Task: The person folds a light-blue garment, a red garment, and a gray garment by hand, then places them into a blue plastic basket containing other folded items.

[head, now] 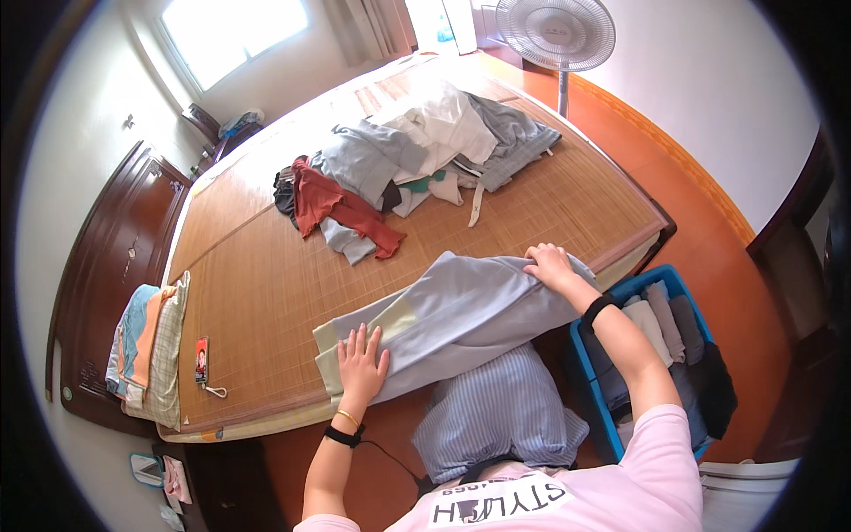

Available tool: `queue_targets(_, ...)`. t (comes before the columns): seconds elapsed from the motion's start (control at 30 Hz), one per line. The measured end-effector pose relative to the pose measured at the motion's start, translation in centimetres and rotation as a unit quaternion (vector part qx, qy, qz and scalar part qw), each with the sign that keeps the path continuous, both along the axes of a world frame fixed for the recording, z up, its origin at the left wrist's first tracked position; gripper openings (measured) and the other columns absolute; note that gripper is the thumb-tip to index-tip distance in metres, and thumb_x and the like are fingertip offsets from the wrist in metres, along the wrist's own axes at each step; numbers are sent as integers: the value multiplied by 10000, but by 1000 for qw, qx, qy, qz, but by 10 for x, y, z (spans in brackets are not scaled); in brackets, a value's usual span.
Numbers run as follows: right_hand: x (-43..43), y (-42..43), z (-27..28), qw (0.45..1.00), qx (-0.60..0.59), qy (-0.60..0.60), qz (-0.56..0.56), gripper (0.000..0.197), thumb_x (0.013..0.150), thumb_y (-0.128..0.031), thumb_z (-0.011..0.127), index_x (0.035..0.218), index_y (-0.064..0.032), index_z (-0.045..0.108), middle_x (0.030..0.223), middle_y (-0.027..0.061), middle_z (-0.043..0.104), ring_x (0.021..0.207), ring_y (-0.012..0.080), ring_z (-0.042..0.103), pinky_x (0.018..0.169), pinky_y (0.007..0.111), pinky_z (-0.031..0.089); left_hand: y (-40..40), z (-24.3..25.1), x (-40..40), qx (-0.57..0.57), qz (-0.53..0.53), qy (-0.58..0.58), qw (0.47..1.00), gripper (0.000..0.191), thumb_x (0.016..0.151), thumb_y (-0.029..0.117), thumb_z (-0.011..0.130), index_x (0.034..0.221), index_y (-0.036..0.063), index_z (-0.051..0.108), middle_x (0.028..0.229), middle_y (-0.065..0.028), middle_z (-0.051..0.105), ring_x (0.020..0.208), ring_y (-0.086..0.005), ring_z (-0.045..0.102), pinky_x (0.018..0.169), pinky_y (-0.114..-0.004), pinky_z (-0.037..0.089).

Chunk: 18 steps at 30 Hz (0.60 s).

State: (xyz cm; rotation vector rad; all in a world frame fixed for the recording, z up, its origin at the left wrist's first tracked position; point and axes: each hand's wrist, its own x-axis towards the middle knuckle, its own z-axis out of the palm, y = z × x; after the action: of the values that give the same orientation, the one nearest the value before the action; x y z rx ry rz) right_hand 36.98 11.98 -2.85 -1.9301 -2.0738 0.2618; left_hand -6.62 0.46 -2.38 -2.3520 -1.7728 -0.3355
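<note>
A light grey-blue garment with a pale yellow-green section [459,316] lies stretched along the near edge of the bed, partly over the edge. My left hand [362,366] rests flat on its yellow-green end, fingers spread. At the other end my right hand [550,266] lies on the upper edge with bent fingers; whether it pinches the cloth cannot be told. Beyond, on the bamboo mat [266,319], sits a loose heap with a red garment [339,206], a grey-blue garment [372,153], a white garment [459,120] and grey trousers [518,139].
A blue crate [671,276] of folded clothes stands on the floor by the bed's right corner. A phone with a strap [202,359] lies at left on the mat, near a checked pillow [163,359] with folded cloths. A standing fan [557,33] is beyond the bed.
</note>
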Motion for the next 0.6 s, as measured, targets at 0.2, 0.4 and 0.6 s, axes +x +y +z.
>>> queue_targets(0.2, -25, 44, -16, 998, 59, -26, -4, 192, 787, -228, 688, 922, -124, 601, 972, 80, 618, 1032, 260, 560, 878, 428, 405, 8, 0, -3, -17, 23, 5, 1000, 539, 877, 396, 492, 1377, 200, 440, 1425, -137, 408, 1308, -335, 370, 1097, -505, 215)
queue_targets(0.4, -36, 74, -27, 998, 59, 4, -27, 205, 798, -258, 673, 951, -137, 610, 987, 78, 611, 1033, 262, 554, 877, 423, 407, 33, 2, -12, -27, 27, 38, 999, 563, 895, 392, 460, 1412, 183, 381, 1440, -158, 376, 1316, -351, 353, 1101, -505, 210)
queue_targets(0.6, -39, 69, -31, 997, 69, -6, -33, 254, 803, -282, 670, 1016, -158, 611, 1016, 83, 604, 1044, 272, 548, 905, 418, 410, 40, -7, -20, -50, 23, 41, 998, 595, 904, 445, 418, 1431, 180, 344, 1469, -176, 320, 1338, -370, 313, 1108, -521, 184)
